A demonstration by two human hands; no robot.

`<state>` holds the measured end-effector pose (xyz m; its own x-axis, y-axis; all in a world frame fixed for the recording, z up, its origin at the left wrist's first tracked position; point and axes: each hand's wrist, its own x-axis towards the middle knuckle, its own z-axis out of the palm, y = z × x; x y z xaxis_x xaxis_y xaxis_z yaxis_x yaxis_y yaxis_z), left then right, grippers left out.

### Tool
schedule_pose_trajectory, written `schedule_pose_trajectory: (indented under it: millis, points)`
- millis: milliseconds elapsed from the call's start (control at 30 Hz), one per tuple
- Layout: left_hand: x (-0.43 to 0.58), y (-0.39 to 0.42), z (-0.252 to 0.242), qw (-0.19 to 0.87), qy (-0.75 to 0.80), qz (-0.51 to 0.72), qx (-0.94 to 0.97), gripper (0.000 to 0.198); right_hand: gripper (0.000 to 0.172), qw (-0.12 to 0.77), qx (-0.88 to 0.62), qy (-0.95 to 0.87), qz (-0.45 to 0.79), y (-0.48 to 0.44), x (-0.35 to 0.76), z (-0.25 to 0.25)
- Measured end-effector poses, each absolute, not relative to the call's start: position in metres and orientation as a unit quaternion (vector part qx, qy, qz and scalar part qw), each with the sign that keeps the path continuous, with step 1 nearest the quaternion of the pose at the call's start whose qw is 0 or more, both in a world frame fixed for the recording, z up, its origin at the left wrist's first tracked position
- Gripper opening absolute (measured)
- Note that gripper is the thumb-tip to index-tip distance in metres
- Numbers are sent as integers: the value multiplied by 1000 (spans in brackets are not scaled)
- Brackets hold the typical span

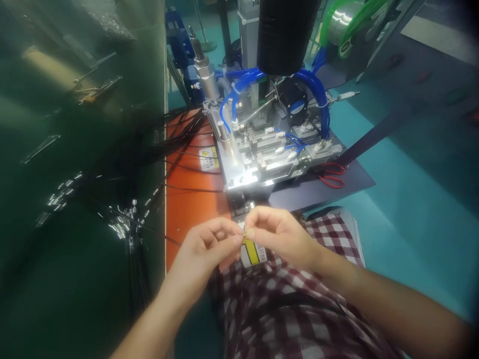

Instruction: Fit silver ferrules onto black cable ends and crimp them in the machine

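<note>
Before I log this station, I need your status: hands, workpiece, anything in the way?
Left hand, right hand: pinching together at a thin strand. Strand mostly hidden. Black cables to the left; nothing visibly blocking.

On the orange tabletop (190, 209), a white-and-yellow label (209, 158) shows a warning triangle; its lettering is too small to read. Another label (254, 254), just below the hands (282, 233), has a yellow panel and sideways Chinese characters that seem to begin 运行.

The left hand (204, 249) and right hand (284, 232) sit close together, fingers (258, 214) curled and pinching, forearms (377, 289) angled inward.
</note>
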<state>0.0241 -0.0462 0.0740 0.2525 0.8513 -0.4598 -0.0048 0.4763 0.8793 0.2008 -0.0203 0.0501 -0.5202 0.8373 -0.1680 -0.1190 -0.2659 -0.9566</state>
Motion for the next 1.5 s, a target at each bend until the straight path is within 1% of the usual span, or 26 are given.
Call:
schedule_pose_trajectory:
  millis: [200,433,633,733,833,1033,1233,1400,1500]
  points:
    - [24,-46,74,684,522,312,403,14,7,334,-341,-601,641,-16,205,51]
    - [29,-50,70,634,559,337,413,18,6,380,-434,-544,610,-27,202,53]
    - [29,-52,69,633,559,324,426,19,5,457,-442,-632,444,-36,199,53]
    - [28,-51,69,641,554,328,419,20,12,485,-397,-685,371,-37,200,51]
    - [28,-50,70,643,550,334,416,20,19,484,-375,-718,332,-38,200,49]
    - [28,-52,70,643,552,349,400,19,21,492,-363,-729,308,-41,200,49]
    - [30,-51,69,634,559,348,406,20,13,501,-390,-703,321,-41,196,50]
    - [33,-49,68,631,561,345,410,21,13,509,-413,-685,319,-40,195,50]
    - [33,-51,68,632,563,345,405,22,13,499,-425,-689,308,-42,196,49]
